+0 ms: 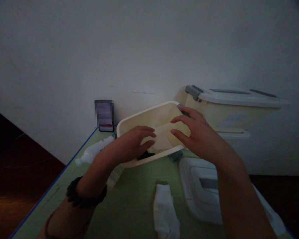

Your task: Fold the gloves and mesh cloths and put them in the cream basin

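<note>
An open cream plastic bin (149, 111) stands on the table, with a pale white item (161, 139) and a black item (145, 155) inside. Over its left part my left hand (137, 142) reaches in, fingers curved and apart, holding nothing that I can see. My right hand (191, 131) hovers at the right end, thumb and fingers spread. Its upper fingers are by the grey latch (183, 109); whether they touch it I cannot tell. In front of the bin lies a folded white cloth item (165, 210), perhaps a sock.
A phone (106, 116) leans on the wall. A white bottle (92, 151) lies at the left of the green table (129, 212). A light grey lid (196, 205) rests by my right forearm. Behind it stands a larger lidded storage box (214, 114).
</note>
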Action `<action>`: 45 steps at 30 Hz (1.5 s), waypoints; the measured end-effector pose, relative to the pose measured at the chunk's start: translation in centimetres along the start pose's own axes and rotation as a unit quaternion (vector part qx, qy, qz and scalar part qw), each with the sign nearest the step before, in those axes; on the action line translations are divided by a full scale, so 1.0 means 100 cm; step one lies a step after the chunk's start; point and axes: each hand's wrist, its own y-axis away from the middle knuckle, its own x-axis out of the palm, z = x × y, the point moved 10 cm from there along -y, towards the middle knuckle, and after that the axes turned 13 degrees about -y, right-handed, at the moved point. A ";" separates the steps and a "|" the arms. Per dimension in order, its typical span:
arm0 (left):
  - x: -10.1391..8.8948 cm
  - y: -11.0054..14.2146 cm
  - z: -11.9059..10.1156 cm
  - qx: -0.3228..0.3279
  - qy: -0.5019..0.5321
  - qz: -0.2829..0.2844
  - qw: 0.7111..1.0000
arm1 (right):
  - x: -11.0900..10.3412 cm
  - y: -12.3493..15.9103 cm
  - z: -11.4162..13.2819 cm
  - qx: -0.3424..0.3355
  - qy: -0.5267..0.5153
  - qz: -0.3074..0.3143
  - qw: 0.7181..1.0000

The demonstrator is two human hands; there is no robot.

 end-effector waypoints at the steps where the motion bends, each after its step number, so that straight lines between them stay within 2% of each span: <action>1: -0.015 0.004 0.011 -0.028 -0.027 -0.038 0.999 | 0.000 0.000 -0.002 0.007 0.001 -0.002 1.000; 3: -0.035 0.016 0.047 -0.140 -0.080 -0.065 0.985 | 0.001 0.000 -0.007 0.021 0.010 -0.002 1.000; 5: -0.035 0.031 0.081 -0.246 -0.107 -0.005 0.963 | 0.003 0.000 -0.012 0.031 0.020 0.001 0.999; 7: -0.027 0.045 0.102 -0.301 -0.097 0.067 0.946 | 0.004 0.000 -0.014 0.035 0.024 0.003 0.999; 10: -0.017 0.049 0.105 -0.289 -0.069 0.113 0.948 | 0.006 -0.001 -0.016 0.029 0.021 0.008 0.999; 14: -0.012 0.041 0.100 -0.261 0.001 0.083 0.962 | 0.003 -0.002 -0.018 0.023 0.016 0.000 1.000; 16: -0.015 0.039 0.104 -0.280 0.045 0.039 0.958 | -0.001 -0.001 -0.023 0.035 0.012 -0.019 0.999; 19: -0.027 0.038 0.108 -0.301 0.114 -0.058 0.945 | -0.009 -0.001 -0.027 0.046 -0.011 -0.056 0.997; 24: -0.042 0.036 0.104 -0.295 0.249 -0.178 0.905 | -0.012 -0.001 -0.025 0.056 -0.049 -0.072 0.995; 28: -0.052 0.035 0.101 -0.273 0.257 -0.236 0.896 | -0.010 -0.003 -0.025 0.073 -0.075 -0.074 0.992; 31: -0.060 0.039 0.103 -0.275 0.237 -0.275 0.890 | -0.005 -0.005 -0.024 0.061 -0.094 -0.078 0.991; 33: -0.066 0.041 0.103 -0.275 0.192 -0.286 0.898 | 0.002 -0.007 -0.021 0.043 -0.102 -0.070 0.991; 37: -0.069 0.038 0.100 -0.262 0.089 -0.266 0.923 | 0.014 -0.008 -0.021 0.037 -0.104 -0.050 0.993; 45: -0.056 0.040 0.114 -0.300 0.159 -0.255 0.905 | 0.022 -0.008 -0.023 0.049 -0.101 -0.025 0.993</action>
